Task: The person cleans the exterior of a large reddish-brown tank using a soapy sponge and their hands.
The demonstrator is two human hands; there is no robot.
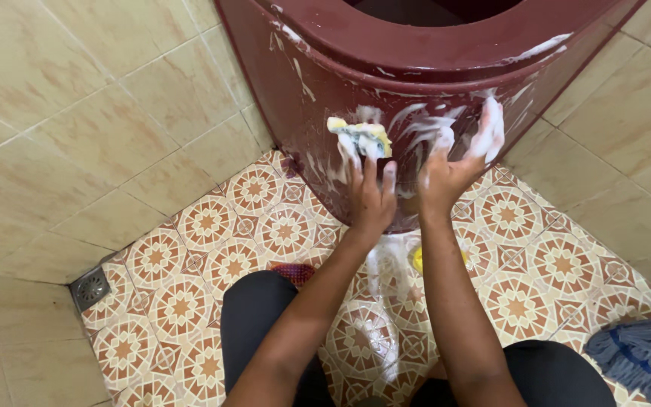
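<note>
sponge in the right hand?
No, the soapy yellow sponge is pressed to the dark red toilet bowl by the left hand; the right hand is open and foamy.

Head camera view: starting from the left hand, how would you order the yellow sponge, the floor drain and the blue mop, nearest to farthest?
From the left hand:
1. Yellow sponge, soapy, pressed under its fingers against the dark red toilet.
2. Blue mop, on the floor at the lower right edge.
3. Floor drain, in the far left corner by the wall.
</note>
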